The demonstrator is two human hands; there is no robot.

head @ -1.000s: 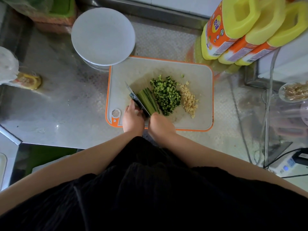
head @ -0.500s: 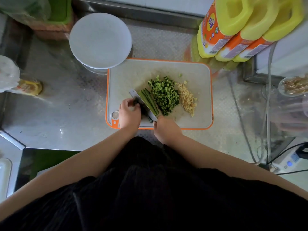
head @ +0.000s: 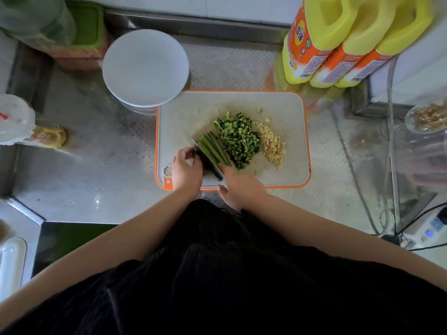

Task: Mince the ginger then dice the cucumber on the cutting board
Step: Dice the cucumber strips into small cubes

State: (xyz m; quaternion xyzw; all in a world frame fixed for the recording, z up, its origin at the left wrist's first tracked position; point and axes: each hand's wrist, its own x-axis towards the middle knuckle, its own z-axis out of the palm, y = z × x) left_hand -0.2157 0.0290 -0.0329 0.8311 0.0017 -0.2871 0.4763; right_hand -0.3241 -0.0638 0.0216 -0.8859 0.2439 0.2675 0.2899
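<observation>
1. At nine o'clock I see a plastic bag [head: 14,122], cut off by the frame edge, and cannot make out its contents.
2. My left hand [head: 186,169] sits at the cutting board's [head: 278,110] seven o'clock corner, fingers curled beside the knife [head: 205,157]; whether they pinch any cucumber under the blade I cannot tell.
3. The knife blade runs diagonally from ten o'clock to four o'clock, hiding the near side of the cucumber strips [head: 214,147].
4. My right hand [head: 239,187] grips the knife handle at the board's six o'clock edge; the handle itself is hidden in the fist.
5. The strips are long, dark-skinned, pale-fleshed, lying together just right of the blade and touching the diced cucumber [head: 238,139], a heap of small green cubes at board centre.
6. The minced ginger [head: 272,145], pale yellow, lies at three o'clock of the dice, just beside it.
7. Bare board remains toward twelve and three o'clock; a white plate [head: 145,67] overlaps the eleven o'clock corner, and yellow bottles [head: 338,39] stand near one o'clock.
</observation>
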